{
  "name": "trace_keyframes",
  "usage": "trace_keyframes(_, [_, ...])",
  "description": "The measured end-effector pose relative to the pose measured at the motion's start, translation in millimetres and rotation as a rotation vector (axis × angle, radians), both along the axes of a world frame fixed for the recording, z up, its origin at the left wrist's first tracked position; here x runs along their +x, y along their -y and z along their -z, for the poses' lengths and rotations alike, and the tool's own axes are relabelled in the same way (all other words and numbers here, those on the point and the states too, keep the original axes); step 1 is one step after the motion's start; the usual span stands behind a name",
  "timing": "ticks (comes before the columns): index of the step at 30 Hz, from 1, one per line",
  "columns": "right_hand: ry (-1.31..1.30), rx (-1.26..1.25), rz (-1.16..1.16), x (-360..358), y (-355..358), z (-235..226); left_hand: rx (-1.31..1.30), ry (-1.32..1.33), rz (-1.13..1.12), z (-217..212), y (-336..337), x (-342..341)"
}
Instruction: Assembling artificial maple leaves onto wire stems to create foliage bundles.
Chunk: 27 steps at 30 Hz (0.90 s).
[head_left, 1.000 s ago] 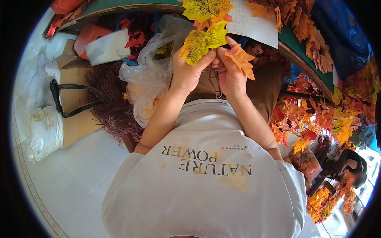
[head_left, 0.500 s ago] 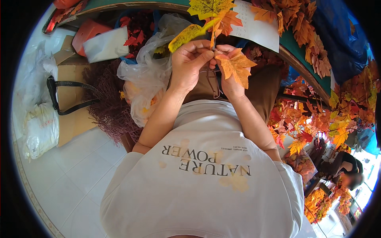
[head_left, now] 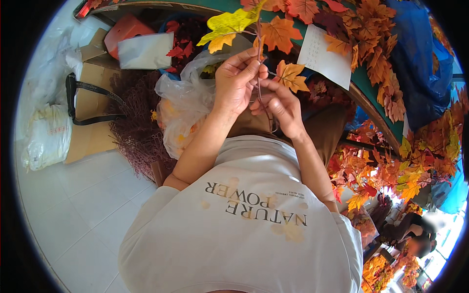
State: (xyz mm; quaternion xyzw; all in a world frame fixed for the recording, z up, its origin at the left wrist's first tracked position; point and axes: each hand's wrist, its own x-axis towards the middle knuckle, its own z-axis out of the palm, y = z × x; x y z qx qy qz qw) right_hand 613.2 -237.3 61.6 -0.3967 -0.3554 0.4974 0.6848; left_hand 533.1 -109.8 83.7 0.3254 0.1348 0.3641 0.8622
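My left hand [head_left: 237,83] pinches the thin brown stem of an artificial maple branch [head_left: 259,34] between thumb and fingers. A yellow-green leaf [head_left: 229,24] spreads from the stem to the left, and an orange leaf [head_left: 281,34] to the right. Lower down, another orange leaf [head_left: 290,76] sticks out above my right hand [head_left: 284,107]. That hand's fingers curl loosely about the lower stem, the thumb a little apart from the fingertips. Below the hands the bare stem end hangs over my lap.
On the green table [head_left: 364,80] lie a white written sheet [head_left: 325,53] and orange leaf sprays [head_left: 373,44]. A clear plastic bag [head_left: 183,93], dark twiggy stems [head_left: 134,117] and a cardboard box [head_left: 90,117] stand at left. Leafy branches [head_left: 371,161] fill the right, where another person [head_left: 410,229] sits.
My right hand has slid down the stem, off the lower orange leaf. The yellow-green leaf has swung up and turned its face. The whole view has shifted slightly, bringing more red leaves on the table into sight.
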Motion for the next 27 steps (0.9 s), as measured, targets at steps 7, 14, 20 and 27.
trace_keyframes(7, [0.015, -0.445, 0.122, 18, -37, 30, -0.166, 0.023, 0.129, 31, -15, -1])
trace_keyframes(14, [1.117, -0.628, 0.339, 41, -66, 127, -0.266, -0.286, 0.034, 120, -53, -13])
trace_keyframes(20, [1.368, -0.836, -0.026, 42, -87, 129, -0.445, -0.383, -0.093, 175, -53, -25])
trace_keyframes(27, [1.830, -0.864, -0.317, 47, -120, 95, -0.397, -0.578, -0.112, 195, -42, -22])
